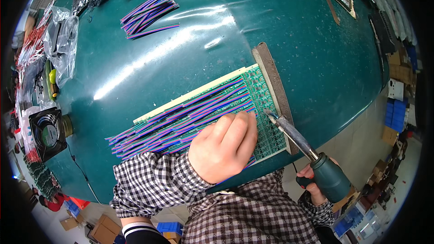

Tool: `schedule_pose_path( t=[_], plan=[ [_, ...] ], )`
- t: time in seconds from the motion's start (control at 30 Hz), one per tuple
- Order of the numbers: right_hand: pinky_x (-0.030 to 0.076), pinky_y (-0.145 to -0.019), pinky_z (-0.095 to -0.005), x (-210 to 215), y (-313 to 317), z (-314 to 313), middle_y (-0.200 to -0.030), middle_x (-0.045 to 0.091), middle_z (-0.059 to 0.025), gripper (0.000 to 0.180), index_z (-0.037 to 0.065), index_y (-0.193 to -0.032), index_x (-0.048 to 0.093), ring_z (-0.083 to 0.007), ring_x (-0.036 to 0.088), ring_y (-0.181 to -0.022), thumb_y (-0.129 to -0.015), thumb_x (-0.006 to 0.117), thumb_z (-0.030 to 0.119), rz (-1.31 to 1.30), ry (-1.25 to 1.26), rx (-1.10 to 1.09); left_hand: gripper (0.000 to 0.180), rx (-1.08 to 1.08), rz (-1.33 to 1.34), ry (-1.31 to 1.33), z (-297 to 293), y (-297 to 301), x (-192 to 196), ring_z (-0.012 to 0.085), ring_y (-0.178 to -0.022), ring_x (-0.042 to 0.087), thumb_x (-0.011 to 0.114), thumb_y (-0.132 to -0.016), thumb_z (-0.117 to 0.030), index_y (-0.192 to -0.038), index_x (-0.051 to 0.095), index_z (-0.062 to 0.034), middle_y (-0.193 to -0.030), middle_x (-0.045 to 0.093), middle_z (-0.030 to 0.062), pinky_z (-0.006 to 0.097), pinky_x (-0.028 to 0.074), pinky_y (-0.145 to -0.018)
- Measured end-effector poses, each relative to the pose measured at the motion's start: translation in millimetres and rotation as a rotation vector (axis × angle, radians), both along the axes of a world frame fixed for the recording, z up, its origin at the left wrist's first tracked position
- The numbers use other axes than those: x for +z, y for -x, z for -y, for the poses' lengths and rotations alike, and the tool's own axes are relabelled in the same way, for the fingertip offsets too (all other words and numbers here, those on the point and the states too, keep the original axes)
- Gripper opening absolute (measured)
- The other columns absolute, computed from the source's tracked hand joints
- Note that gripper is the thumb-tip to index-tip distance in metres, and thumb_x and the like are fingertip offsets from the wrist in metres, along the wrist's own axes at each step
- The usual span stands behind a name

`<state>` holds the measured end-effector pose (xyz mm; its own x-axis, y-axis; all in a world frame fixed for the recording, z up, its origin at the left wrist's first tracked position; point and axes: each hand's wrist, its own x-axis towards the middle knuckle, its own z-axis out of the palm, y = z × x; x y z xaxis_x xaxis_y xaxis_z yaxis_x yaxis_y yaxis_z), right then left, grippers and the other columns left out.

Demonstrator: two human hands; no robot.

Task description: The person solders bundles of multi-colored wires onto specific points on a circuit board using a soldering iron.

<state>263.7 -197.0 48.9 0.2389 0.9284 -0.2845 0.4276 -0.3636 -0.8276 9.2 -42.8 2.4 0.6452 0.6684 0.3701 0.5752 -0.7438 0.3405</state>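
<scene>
Green tabletop (330, 58), extended widely to its curved right edge.
On its glossy surface, a flat circuit panel (257, 86) is laid, its right end against a worn bar (275, 90). Thin striped wires (181, 117) are spread across it in rows. A green-handled soldering iron (304, 145) is gripped by the right hand (315, 192). Wires are partly covered by the left hand (221, 147), fingers bunched; whether any is pinched cannot be told.
</scene>
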Motion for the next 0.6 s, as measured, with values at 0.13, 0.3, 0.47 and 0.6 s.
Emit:
schedule_pose_path(
  t=[0.13,0.3,0.47,0.6],
  plan=[
    [0.057,-0.077,-0.0379,0,1,-1,-0.09,0.078,-0.0017,0.057,0.007,-0.1,0.079,-0.0236,0.072,-0.082,-0.08,0.086,0.059,-0.035,-0.013,0.006,0.039,0.007,0.001,-0.007,1,-1,-1,0.0211,-0.086,0.067,0.073,-0.073,-0.007,-0.111,0.075,0.0045,-0.105,0.066,0.0109,0.03,0.057,-0.07],
    [0.058,-0.078,-0.0383,-5,-5,4,-0.092,0.078,-0.0044,0.06,0.003,-0.105,0.077,-0.0248,0.073,-0.083,-0.078,0.089,0.056,-0.039,-0.025,0.043,0.036,-0.024,-0.058,-0.054,0,1,-2,0.0195,-0.093,0.066,0.071,-0.075,-0.007,-0.109,0.073,0.0061,-0.106,0.065,0.0109,0.027,0.055,-0.072],
    [0.058,-0.077,-0.0381,-8,-9,13,-0.095,0.077,-0.0088,0.068,-0.001,-0.111,0.074,-0.0257,0.074,-0.083,-0.076,0.092,0.055,-0.03,0.007,0.035,0.036,-0.024,-0.046,-0.06,-1,0,-2,0.0195,-0.092,0.066,0.071,-0.075,-0.007,-0.109,0.073,0.0061,-0.106,0.065,0.011,0.027,0.055,-0.072],
    [0.058,-0.076,-0.0383,-9,-9,11,-0.1,0.076,-0.0121,0.069,-0.002,-0.112,0.074,-0.0271,0.074,-0.082,-0.074,0.094,0.053,-0.001,0.009,0.05,0.037,-0.009,-0.047,-0.065,0,0,-4,0.0193,-0.091,0.066,0.071,-0.075,-0.008,-0.109,0.072,0.0062,-0.107,0.065,0.0111,0.027,0.054,-0.072]
  ],
)
